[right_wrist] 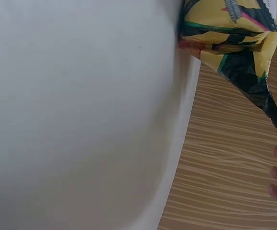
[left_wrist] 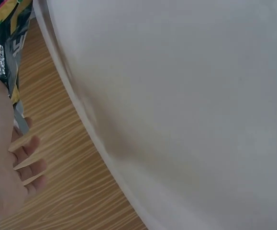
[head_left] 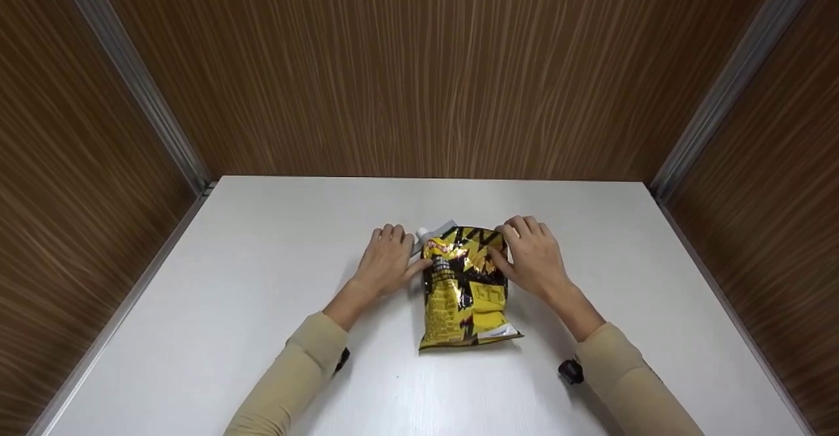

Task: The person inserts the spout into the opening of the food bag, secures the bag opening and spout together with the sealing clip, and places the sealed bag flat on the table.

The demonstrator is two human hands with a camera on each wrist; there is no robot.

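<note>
Nearest the front edge of the white bench (head_left: 262,331), two beige sleeves (head_left: 295,374) come in from the bottom corners, each with a small dark camera unit (head_left: 571,371) strapped under the wrist. Past them, about midway between the left and right edges, a yellow and black snack bag (head_left: 467,288) lies flat on the bench, its sealed bottom end toward the person and its top end pointing at the far edge.

The left hand (head_left: 387,262) sits at the bag's upper left corner, thumb pressed against the foil and fingers bent over a grey flap (head_left: 438,233) of the bag's inner lining that sticks out there. The right hand (head_left: 532,256) holds the upper right corner, thumb on the printed face and fingers curled behind the top edge. Both hands thus grasp the bag's top.

By my judgement the work is at an early stage: the bag looks puffed and full, the grip is taken, and whether the top seam is parted or only folded cannot be told. Beyond the far edge stand the wood-grain walls (head_left: 432,69).
</note>
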